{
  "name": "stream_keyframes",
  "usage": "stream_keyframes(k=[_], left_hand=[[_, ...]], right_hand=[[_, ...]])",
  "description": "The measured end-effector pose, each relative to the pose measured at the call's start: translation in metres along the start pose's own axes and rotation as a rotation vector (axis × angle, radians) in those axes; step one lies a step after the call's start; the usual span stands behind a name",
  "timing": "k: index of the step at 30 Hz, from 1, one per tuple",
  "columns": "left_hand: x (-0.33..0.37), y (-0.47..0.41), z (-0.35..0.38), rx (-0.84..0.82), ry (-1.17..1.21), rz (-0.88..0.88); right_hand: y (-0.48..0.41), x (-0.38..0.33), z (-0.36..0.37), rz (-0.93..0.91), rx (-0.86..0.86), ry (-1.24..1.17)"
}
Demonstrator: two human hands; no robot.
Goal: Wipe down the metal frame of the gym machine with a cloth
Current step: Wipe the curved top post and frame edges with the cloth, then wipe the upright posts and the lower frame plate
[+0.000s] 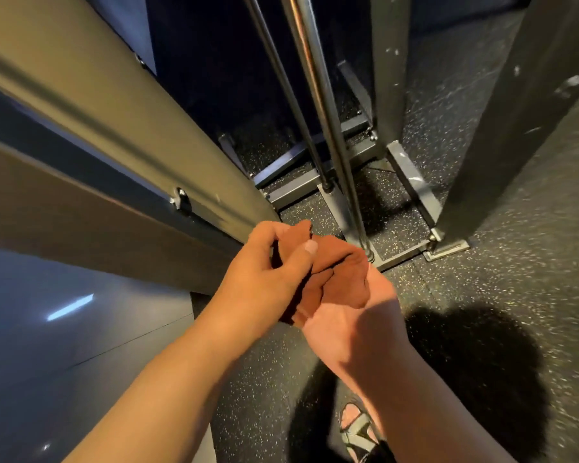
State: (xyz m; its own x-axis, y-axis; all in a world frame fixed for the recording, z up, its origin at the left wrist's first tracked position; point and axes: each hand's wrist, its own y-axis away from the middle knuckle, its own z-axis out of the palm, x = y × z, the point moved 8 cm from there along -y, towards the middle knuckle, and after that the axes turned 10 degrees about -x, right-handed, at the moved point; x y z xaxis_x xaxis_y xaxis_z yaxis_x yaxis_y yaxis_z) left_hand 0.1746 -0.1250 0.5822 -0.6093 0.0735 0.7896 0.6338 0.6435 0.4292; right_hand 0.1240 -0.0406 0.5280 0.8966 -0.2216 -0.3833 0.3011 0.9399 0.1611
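Observation:
A small rust-brown cloth [338,279] is bunched between both hands at the centre of the head view. My left hand [264,275] pinches its upper left part, thumb on top. My right hand [351,325] cups it from below, palm up. The machine's metal frame rises around them: a wide grey beam [114,128] slants across the left, two shiny guide rods [318,95] run down to the base bars [315,182], and dark uprights [515,111] stand at the right. Neither hand touches the frame.
Black speckled rubber flooring [482,279] lies beneath, with a glossy grey floor [64,329] at the left. My sandalled foot [355,426] shows at the bottom. A dark shadow falls on the floor at lower right.

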Motion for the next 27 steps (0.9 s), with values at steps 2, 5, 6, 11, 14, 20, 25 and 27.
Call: stream_keyframes(k=[2,5,6,11,14,20,25,27], left_hand=[[0.038,0.015,-0.004,0.046,-0.049,0.066],[0.098,0.04,-0.014,0.106,-0.017,0.116],[0.116,0.049,-0.018,0.118,0.039,0.115],[0.218,0.111,-0.021,-0.092,0.177,0.255],[0.274,0.145,-0.021,-0.202,0.008,0.4],[0.356,0.191,-0.035,-0.238,-0.251,0.535],[0.407,0.221,-0.04,-0.209,-0.362,0.669],[0.431,0.229,-0.056,-0.138,-0.337,0.68]], right_hand=[[0.02,-0.04,0.033,-0.021,-0.045,0.039],[0.049,-0.094,0.09,-0.008,-0.14,0.089],[0.057,-0.109,0.105,-0.009,-0.134,0.185],[0.095,-0.191,0.167,-0.09,0.099,0.87],[0.117,-0.233,0.223,-0.138,0.028,1.027],[0.155,-0.296,0.297,-0.165,0.027,1.269],[0.179,-0.331,0.347,-0.12,0.022,1.281],[0.188,-0.351,0.374,-0.162,-0.003,1.428]])
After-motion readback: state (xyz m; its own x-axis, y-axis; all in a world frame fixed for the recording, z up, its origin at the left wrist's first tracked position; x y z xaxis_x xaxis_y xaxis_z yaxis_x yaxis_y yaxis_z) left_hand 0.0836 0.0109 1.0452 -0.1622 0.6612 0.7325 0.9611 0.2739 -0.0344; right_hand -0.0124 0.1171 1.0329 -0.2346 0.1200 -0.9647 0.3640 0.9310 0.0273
